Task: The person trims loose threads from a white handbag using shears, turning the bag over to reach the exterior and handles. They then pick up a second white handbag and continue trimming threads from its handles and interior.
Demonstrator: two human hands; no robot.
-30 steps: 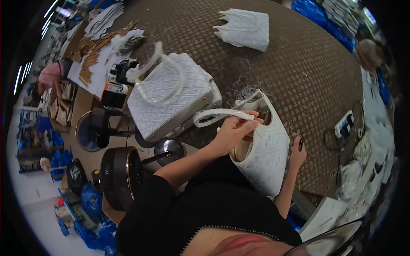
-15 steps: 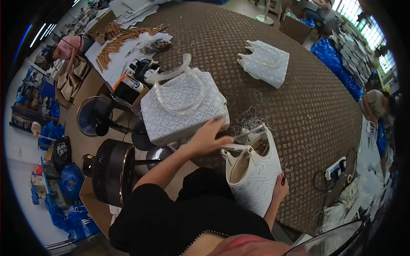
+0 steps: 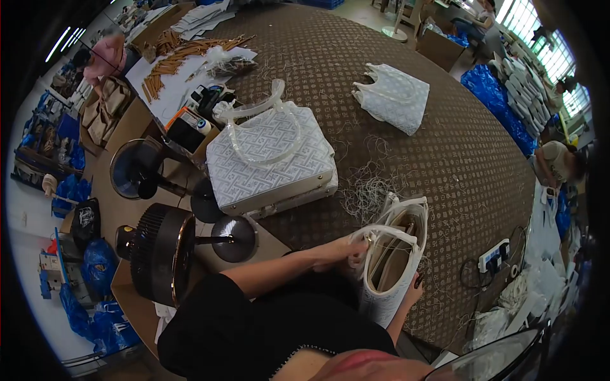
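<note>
I'm mid-job: my left hand [image 3: 340,252] grips the white bag [image 3: 393,267] by its rim at six o'clock on the bench [image 3: 457,146], right hand [image 3: 416,286] steadying it (grip unclear); two bags [image 3: 270,162] lie beyond.

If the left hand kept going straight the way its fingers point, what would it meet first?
The left hand points right and already touches the rim of the open white bag; going on, it would likely enter the bag's opening, though depth is unclear.

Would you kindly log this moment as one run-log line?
left hand: gripping white bag rim | right hand: supporting bag's side | bag: upright, open | table: patterned
</note>
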